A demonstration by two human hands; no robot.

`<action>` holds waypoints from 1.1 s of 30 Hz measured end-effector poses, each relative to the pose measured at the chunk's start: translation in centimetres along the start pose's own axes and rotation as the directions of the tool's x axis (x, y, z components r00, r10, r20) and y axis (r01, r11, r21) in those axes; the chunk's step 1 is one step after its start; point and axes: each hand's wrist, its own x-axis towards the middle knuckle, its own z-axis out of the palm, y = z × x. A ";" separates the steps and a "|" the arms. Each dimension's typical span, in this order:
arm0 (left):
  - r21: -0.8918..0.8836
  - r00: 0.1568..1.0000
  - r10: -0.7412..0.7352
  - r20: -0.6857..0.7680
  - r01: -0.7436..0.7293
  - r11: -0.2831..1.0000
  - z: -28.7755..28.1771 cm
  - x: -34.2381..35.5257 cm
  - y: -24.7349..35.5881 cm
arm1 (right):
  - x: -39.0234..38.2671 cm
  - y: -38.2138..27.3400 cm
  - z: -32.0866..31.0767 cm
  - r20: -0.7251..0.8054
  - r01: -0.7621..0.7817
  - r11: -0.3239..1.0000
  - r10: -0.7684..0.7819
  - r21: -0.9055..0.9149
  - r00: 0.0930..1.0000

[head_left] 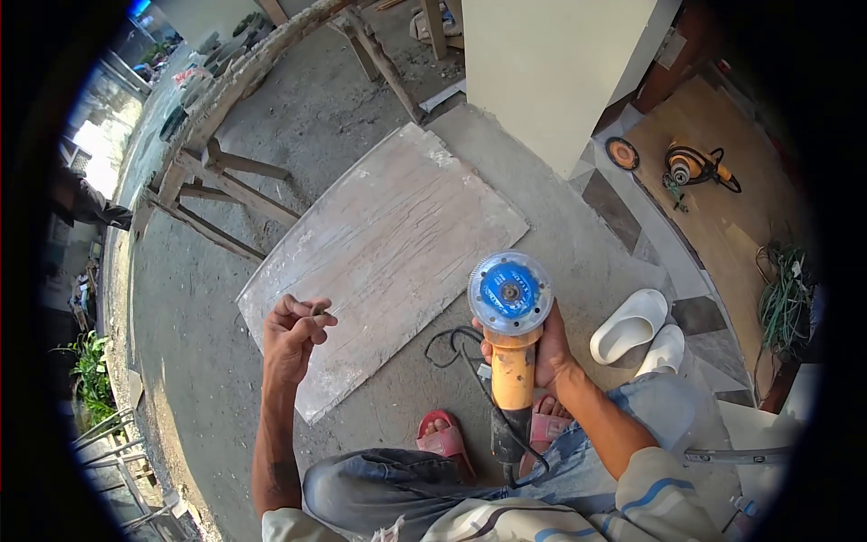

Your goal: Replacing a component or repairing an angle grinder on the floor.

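My right hand [551, 348] grips an orange angle grinder [513, 370] upright, with a clear-rimmed disc [509, 294] with a blue centre facing up and a black cord hanging from its lower end. My left hand [293, 334] is raised left of the grinder, thumb and fingers pinched on a small dark object [318, 312], too small to name. Beneath both hands a worn, pale rectangular board [406, 208] lies on the concrete floor, its surface cracked and dusty.
A wooden frame [230, 185] stands upper left. A pale panel [533, 72] stands behind. White clogs [628, 325] lie right, near my pink-sandalled feet. Beyond, another orange tool [685, 167], a round disc [623, 154] and green wires [781, 298] rest on a brown board [722, 235].
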 end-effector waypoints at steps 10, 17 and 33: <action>0.568 0.891 0.067 0.449 -0.343 0.748 16.6 -2.0 -0.1 | 4.0 -0.5 -2.2 0.021 0.022 1.000 -0.022 -0.006 1.000; 0.647 0.905 0.197 0.377 -0.410 0.642 18.7 -1.5 0.6 | 4.6 -1.3 -0.7 0.074 0.114 0.992 -0.118 0.048 0.990; -0.151 0.943 -0.221 0.249 0.263 0.953 15.9 1.7 -1.6 | 2.8 -2.9 0.6 -0.006 0.347 0.933 -0.349 -0.098 0.937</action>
